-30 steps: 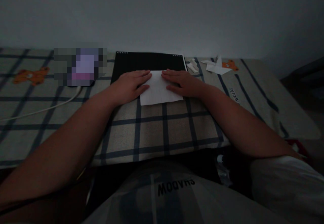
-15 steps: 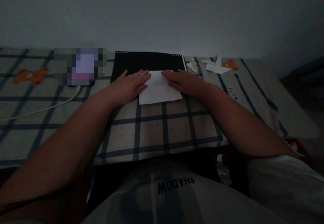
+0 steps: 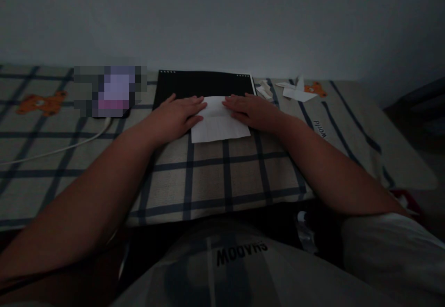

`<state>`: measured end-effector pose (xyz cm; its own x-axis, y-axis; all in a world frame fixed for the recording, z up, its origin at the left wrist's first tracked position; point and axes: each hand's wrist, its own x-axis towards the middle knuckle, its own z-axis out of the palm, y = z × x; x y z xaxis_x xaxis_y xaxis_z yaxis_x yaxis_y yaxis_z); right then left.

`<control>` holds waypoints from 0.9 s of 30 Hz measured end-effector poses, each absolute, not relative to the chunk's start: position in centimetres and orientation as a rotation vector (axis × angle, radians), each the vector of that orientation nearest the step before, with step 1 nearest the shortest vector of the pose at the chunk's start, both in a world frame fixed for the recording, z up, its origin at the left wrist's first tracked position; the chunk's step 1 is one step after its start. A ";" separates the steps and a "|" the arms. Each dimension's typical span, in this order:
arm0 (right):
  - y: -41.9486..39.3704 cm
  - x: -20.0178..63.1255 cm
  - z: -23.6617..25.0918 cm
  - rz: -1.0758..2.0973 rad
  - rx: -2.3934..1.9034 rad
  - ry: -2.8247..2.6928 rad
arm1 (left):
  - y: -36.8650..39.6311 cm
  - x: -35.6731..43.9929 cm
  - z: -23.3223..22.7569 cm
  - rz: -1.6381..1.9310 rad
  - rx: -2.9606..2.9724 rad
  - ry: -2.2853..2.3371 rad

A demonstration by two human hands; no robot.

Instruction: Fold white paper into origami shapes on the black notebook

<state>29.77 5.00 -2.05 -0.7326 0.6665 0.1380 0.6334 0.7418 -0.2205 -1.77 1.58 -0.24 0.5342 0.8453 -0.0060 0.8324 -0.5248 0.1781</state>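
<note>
The left hand [image 3: 177, 116] and right hand [image 3: 252, 111] lie flat, fingers [image 3: 196, 104] stretched and close together, pressing the white paper [image 3: 219, 125] between them. Just beyond the fingertips is a black board [image 3: 203, 84], partly covered. Underneath is a checked bed cover [image 3: 222, 172]. Dim light hides any creases.
</note>
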 end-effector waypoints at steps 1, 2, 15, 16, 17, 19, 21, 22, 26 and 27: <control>5.1 29.9 -2.0 0.210 -1.016 -2.718 | 1.6 -1.8 -0.2 0.116 2.614 1.434; 5.1 30.1 -2.0 0.184 -0.993 -2.697 | 1.6 -1.8 -0.2 0.113 2.618 1.435; 2.5 29.5 0.1 0.142 -0.730 -2.763 | 0.8 -1.8 1.0 0.434 2.764 1.289; 2.5 29.5 0.1 0.143 -0.741 -2.768 | 0.6 -1.7 1.3 0.452 2.784 1.249; 2.5 29.6 0.0 0.144 -0.752 -2.769 | 0.3 -1.6 1.6 0.455 2.803 1.218; 2.7 29.7 -0.1 0.146 -0.777 -2.771 | -0.1 -1.3 1.9 0.420 2.837 1.146; 2.8 29.8 -0.1 0.148 -0.797 -2.781 | -0.3 -1.1 1.9 0.388 2.847 1.042; 2.8 29.9 -0.1 0.151 -0.805 -2.787 | -0.3 -1.0 1.7 0.358 2.845 1.017; 2.7 29.9 0.0 0.163 -0.816 -2.792 | 0.0 -0.9 1.0 0.267 2.810 1.034; 2.6 30.0 0.0 0.165 -0.819 -2.788 | 0.1 -1.0 1.0 0.261 2.800 1.044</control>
